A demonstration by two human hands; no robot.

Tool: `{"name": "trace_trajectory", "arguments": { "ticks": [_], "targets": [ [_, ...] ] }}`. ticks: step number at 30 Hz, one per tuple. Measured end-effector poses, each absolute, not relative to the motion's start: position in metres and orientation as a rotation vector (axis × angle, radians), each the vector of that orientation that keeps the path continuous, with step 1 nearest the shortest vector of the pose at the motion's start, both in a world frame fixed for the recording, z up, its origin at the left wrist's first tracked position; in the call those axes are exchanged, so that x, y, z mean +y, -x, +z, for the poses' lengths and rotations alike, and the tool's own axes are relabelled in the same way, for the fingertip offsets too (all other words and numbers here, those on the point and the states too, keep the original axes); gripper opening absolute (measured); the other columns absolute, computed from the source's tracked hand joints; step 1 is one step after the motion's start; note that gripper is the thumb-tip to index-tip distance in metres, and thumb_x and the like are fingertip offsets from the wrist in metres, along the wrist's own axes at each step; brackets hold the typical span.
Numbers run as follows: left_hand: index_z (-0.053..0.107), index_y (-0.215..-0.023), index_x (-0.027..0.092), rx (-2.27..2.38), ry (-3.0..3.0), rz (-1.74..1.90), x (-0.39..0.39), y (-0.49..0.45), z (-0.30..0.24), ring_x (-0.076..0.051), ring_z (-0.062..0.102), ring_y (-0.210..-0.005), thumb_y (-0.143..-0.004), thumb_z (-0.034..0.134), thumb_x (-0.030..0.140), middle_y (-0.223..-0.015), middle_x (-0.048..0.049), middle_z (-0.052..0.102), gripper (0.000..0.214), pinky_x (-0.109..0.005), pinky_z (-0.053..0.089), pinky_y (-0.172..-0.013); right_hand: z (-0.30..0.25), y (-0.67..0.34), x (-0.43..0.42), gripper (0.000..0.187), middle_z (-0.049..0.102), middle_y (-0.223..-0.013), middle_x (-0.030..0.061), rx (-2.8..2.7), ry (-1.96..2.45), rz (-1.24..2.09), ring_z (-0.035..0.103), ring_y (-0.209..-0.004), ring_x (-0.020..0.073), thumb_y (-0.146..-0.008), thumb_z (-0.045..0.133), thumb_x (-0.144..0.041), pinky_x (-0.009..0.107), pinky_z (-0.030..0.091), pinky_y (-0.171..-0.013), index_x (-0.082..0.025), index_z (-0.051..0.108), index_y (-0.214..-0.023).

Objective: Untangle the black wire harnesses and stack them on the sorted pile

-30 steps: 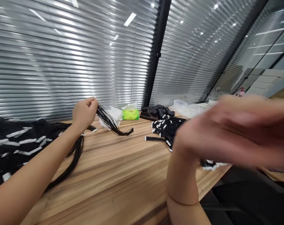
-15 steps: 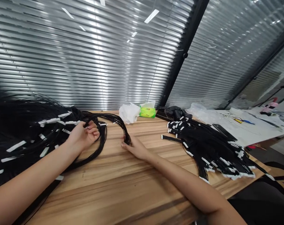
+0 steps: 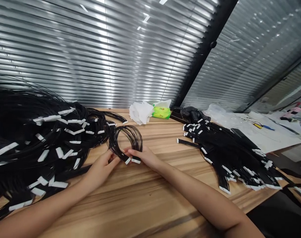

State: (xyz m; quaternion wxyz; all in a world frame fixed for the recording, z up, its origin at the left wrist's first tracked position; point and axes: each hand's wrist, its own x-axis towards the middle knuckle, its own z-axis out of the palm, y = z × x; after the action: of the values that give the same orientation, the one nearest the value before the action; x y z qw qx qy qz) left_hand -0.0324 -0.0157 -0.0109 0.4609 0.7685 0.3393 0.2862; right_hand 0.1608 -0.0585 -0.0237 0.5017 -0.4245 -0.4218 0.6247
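A black wire bundle arches in a loop above the wooden table, its two white-tipped ends hanging side by side near me. My left hand is closed on one end, just behind its white connector. The other end sits in my right hand, with the thumb laid across the wires. Both hands are close together, and some fingers are hidden behind the bundle. Left of them lies a large heap of black wire bundles with many white connectors.
A second pile of black wire bundles covers the table's right part. Along the back are crumpled white tissue, a green tissue pack and a dark object. Slatted blinds rise behind. A white table adjoins at right.
My left hand has moved right from the heap to beside my right hand, bringing the bundle's other end along. The wires now form a closed-up loop. The view has shifted slightly.
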Motion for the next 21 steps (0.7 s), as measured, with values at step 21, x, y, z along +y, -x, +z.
{"name": "trace_trajectory", "arguments": {
  "ticks": [21],
  "targets": [
    [0.074, -0.098, 0.026, 0.641, -1.453, 0.306, -0.026, 0.039, -0.003, -0.025, 0.065, -0.089, -0.084, 0.054, 0.043, -0.09, -0.0039, 0.075, 0.03, -0.035, 0.051, -0.088, -0.014, -0.13, -0.095, 0.061, 0.074, -0.103, 0.0166, -0.819, 0.782, 2.211, 0.07, -0.094, 0.029, -0.066, 0.08, -0.046, 0.046, 0.048, -0.09, -0.009, 0.064, -0.113]
  ]
}}
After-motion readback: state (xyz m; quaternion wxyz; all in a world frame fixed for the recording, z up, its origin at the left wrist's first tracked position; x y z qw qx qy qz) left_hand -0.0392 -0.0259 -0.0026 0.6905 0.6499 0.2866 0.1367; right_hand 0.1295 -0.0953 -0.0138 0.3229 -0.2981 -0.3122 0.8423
